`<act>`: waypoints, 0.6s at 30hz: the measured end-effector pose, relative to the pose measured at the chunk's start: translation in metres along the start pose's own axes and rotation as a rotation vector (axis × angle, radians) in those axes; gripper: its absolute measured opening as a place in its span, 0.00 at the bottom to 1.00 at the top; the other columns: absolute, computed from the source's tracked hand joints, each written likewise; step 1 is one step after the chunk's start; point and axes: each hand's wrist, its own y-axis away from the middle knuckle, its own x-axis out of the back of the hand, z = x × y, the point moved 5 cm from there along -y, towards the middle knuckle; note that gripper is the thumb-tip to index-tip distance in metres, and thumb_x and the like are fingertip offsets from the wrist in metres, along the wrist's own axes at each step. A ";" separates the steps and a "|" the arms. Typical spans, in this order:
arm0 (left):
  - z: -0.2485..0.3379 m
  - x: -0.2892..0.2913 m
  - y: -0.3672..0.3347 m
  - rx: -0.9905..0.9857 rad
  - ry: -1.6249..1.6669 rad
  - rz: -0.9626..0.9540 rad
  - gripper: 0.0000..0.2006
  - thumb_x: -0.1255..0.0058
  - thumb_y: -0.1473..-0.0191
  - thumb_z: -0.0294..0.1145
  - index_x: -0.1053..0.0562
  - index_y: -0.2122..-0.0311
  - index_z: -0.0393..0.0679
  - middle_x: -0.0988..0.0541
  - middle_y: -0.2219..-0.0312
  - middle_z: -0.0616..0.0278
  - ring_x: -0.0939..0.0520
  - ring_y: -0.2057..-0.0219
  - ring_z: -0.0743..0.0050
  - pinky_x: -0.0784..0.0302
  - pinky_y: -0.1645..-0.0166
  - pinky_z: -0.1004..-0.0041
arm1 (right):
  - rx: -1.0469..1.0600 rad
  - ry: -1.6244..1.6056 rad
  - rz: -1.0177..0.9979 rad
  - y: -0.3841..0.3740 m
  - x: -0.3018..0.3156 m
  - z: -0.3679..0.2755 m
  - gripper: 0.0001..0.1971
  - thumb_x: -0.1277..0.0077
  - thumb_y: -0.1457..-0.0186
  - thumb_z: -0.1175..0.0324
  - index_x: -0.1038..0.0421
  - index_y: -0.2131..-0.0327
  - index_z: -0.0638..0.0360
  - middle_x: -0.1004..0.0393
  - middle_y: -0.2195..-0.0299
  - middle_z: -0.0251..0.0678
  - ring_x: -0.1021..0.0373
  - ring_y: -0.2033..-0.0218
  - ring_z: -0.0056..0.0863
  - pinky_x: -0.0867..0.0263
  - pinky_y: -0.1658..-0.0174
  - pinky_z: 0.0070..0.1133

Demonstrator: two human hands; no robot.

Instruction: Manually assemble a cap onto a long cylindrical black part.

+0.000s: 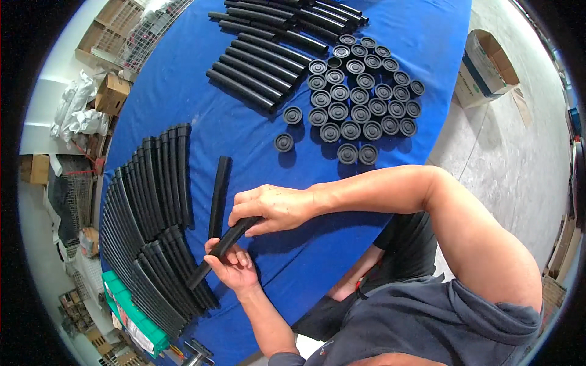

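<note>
A black plastic tube (pixel 231 240) lies slantwise across both my hands, above the blue cloth. My left hand (pixel 235 268) supports its middle, palm up, with the thumb and fingers curled round it. From above, my right hand (pixel 271 207) grips the upper end, and its fingers hide that tip. A second black tube (pixel 220 192) rests on the cloth just beyond my hands. To the left, long rows of black tubes with wider collars at their far ends (pixel 165 177) lie side by side.
Several round black caps (pixel 359 113) stand grouped at the far right of the blue-covered table (pixel 390 12). Plain black tubes (pixel 256 67) are piled at the back. A green bin (pixel 131 314) sits at the near left edge. An open cardboard box (pixel 485 70) stands on the floor.
</note>
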 end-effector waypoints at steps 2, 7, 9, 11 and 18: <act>-0.001 0.008 0.001 0.003 -0.044 0.068 0.18 0.48 0.38 0.46 0.31 0.51 0.44 0.31 0.82 0.68 0.28 0.84 0.78 0.30 0.84 0.81 | -0.041 -0.015 -0.025 0.000 -0.001 0.002 0.16 0.41 0.47 0.65 0.29 0.57 0.60 0.30 0.66 0.41 0.29 0.67 0.42 0.33 0.63 0.33; -0.002 0.008 0.000 -0.008 -0.007 0.098 0.18 0.49 0.37 0.44 0.30 0.50 0.43 0.31 0.82 0.68 0.27 0.84 0.78 0.30 0.84 0.80 | -0.261 -0.112 -0.124 -0.001 -0.003 0.009 0.16 0.41 0.48 0.65 0.29 0.57 0.61 0.28 0.67 0.42 0.28 0.67 0.41 0.32 0.63 0.33; -0.001 0.008 -0.001 -0.008 0.023 0.105 0.17 0.49 0.37 0.43 0.30 0.50 0.43 0.32 0.83 0.68 0.27 0.84 0.78 0.30 0.84 0.80 | -0.019 0.016 0.003 0.000 -0.001 0.003 0.16 0.41 0.48 0.65 0.28 0.57 0.61 0.27 0.69 0.42 0.28 0.67 0.40 0.32 0.64 0.32; -0.001 0.010 -0.001 0.040 0.043 0.031 0.17 0.49 0.38 0.43 0.30 0.50 0.42 0.32 0.82 0.68 0.27 0.84 0.78 0.30 0.84 0.80 | 0.070 0.050 0.074 -0.001 0.002 -0.003 0.16 0.41 0.48 0.64 0.28 0.58 0.62 0.26 0.71 0.43 0.27 0.67 0.41 0.32 0.64 0.33; -0.001 0.010 -0.001 0.023 0.045 0.080 0.17 0.47 0.38 0.41 0.30 0.50 0.41 0.32 0.83 0.67 0.27 0.85 0.77 0.29 0.85 0.80 | -0.109 -0.081 -0.041 -0.002 -0.001 0.005 0.17 0.40 0.49 0.64 0.29 0.57 0.61 0.26 0.70 0.43 0.28 0.67 0.41 0.33 0.64 0.33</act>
